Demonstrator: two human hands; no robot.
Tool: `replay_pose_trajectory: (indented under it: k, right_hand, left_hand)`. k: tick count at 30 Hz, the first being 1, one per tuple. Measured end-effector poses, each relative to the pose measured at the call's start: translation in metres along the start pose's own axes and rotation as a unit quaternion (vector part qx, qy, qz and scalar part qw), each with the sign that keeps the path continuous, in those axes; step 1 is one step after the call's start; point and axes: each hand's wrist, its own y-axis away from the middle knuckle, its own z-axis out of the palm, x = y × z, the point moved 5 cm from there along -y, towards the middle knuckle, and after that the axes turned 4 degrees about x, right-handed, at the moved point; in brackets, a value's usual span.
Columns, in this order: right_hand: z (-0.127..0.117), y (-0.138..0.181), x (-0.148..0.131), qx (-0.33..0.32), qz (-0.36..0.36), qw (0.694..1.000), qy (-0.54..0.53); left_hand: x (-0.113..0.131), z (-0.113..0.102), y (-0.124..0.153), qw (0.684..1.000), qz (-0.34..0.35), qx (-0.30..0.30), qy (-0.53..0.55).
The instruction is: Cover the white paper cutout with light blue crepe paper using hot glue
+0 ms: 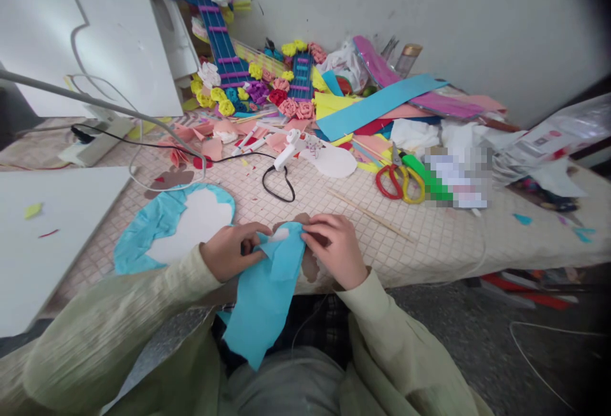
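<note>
A strip of light blue crepe paper (267,295) hangs over the table's front edge, its upper end folded around a small white piece (280,235). My left hand (233,247) pinches the paper's upper left side between thumb and fingers. At the upper right corner, my right hand (338,247) also pinches it, fingertips together. Left of my hands lies a rounded white cutout (191,222) with crumpled light blue paper (147,231) around its edge. A second white cutout (329,160) rests beyond my hands, beside a white glue gun (289,149) with a black cord.
Red-and-yellow-handled scissors (400,180) and a thin wooden stick (372,214) lie to the right. Paper-flower decorations with blue fretted necks (222,41) and coloured paper strips (377,107) pile up along the wall. A white board (62,225) occupies the left; a grey cable (109,107) crosses there.
</note>
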Motion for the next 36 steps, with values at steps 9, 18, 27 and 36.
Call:
replay_pose_trajectory:
  k: [9, 18, 27, 36]
  right_hand:
    - [-0.002, -0.002, -0.003, 0.001, 0.009, 1.0, -0.004]
    - [0.0, -0.001, -0.003, -0.001, 0.008, 1.0, 0.005]
    - [-0.001, 0.0, -0.003, -0.005, 0.002, 1.0, 0.0]
    - [0.0, 0.003, -0.004, -0.002, -0.003, 1.0, 0.007]
  left_hand:
    - [0.005, 0.002, 0.004, 0.998, 0.057, 0.005, -0.014]
    - [-0.001, 0.005, 0.0, 0.997, 0.075, -0.001, 0.008]
    - [-0.002, 0.005, -0.001, 0.998, 0.064, -0.008, 0.0]
    - [0.022, -0.012, 0.002, 0.975, 0.199, 0.049, -0.084]
